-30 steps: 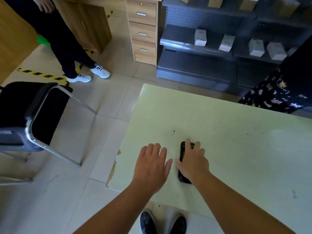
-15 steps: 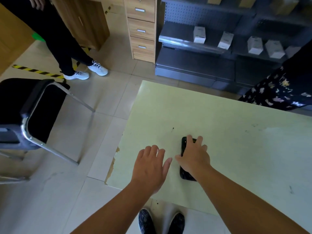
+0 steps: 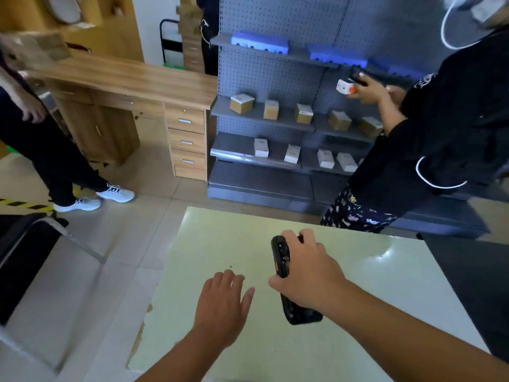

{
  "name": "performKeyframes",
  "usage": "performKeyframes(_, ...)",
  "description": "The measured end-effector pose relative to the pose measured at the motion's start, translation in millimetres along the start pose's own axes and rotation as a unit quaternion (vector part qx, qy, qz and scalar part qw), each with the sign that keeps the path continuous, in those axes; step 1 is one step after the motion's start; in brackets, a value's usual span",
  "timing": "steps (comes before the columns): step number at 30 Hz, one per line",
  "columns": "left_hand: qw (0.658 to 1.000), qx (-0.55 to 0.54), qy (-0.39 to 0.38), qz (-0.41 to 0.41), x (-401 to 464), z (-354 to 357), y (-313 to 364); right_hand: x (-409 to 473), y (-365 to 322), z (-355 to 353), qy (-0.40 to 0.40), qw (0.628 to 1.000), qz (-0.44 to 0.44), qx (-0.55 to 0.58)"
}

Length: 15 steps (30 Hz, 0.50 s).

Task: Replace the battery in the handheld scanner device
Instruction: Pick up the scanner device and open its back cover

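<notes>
The black handheld scanner (image 3: 281, 257) is lifted on its edge above the pale green table (image 3: 385, 285). My right hand (image 3: 308, 268) is wrapped around its middle, fingers over the far side and thumb on the near side, hiding most of its body. Its lower end (image 3: 300, 315) sticks out under my wrist. To the left, my left hand (image 3: 223, 301) hovers low over the table with fingers spread, holding nothing. No loose battery is visible.
A person in black stands at the table's far right corner (image 3: 429, 150), holding a small white and orange object (image 3: 345, 86). Another person (image 3: 55, 150) stands at the left by a wooden desk (image 3: 132, 81). Grey shelves (image 3: 275, 125) hold small boxes. A black chair (image 3: 24, 255) sits at the left.
My right hand has closed around the scanner and raised it off the table onto its edge. The view has tilted up, showing more of the shelves and the people.
</notes>
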<state>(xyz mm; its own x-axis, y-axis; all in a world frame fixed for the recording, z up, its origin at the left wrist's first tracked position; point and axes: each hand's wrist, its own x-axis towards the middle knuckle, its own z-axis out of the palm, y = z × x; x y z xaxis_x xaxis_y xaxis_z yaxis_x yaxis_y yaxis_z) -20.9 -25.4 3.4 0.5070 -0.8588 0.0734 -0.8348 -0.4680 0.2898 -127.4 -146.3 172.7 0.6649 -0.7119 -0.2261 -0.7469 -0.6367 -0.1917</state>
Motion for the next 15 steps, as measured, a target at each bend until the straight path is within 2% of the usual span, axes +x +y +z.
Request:
performKeyframes(2,0.996,-0.086,-0.004,-0.026,-0.3,-9.4,15.2,-10.9,3.0,-10.2,0.012,1.000,-0.003,0.003)
performKeyframes(3,0.982,-0.174,-0.016,-0.070,0.9,-15.9,23.7,-15.2,3.8,-12.7,0.015,1.000,-0.006,0.005)
performKeyframes(4,0.944,-0.297,-0.048,-0.133,2.2,-22.5,32.1,-19.1,4.1,-14.0,0.016,1.000,-0.009,0.008)
performKeyframes(5,0.866,-0.449,-0.100,-0.197,2.1,-31.5,42.6,-22.7,3.6,-14.0,0.016,1.000,-0.012,0.012)
performKeyframes(6,0.740,-0.608,-0.163,-0.239,1.0,-41.5,54.8,-25.7,2.7,-12.5,0.015,1.000,-0.017,0.015)
performKeyframes(7,0.599,-0.733,-0.208,-0.245,-1.2,-49.2,65.3,-28.3,1.6,-9.6,0.015,1.000,-0.021,0.017)
performKeyframes(8,0.489,-0.808,-0.228,-0.237,-3.5,-54.6,74.7,-30.6,0.6,-5.9,0.013,0.999,-0.024,0.019)
performKeyframes(9,0.425,-0.840,-0.231,-0.245,-6.2,-61.3,83.5,-32.4,-0.1,-1.8,0.010,0.999,-0.027,0.018)
performKeyframes(10,0.395,-0.847,-0.238,-0.265,-9.1,-66.9,91.1,-34.0,1.0,2.7,0.002,0.999,-0.033,0.013)
performKeyframes(11,0.385,-0.847,-0.246,-0.273,-11.8,-71.3,97.4,-34.7,3.7,6.6,-0.009,0.999,-0.043,0.008)
performKeyframes(15,0.379,-0.858,-0.227,-0.261,-16.6,-68.5,101.7,-32.2,35.3,-3.7,-0.062,0.989,-0.124,0.060)
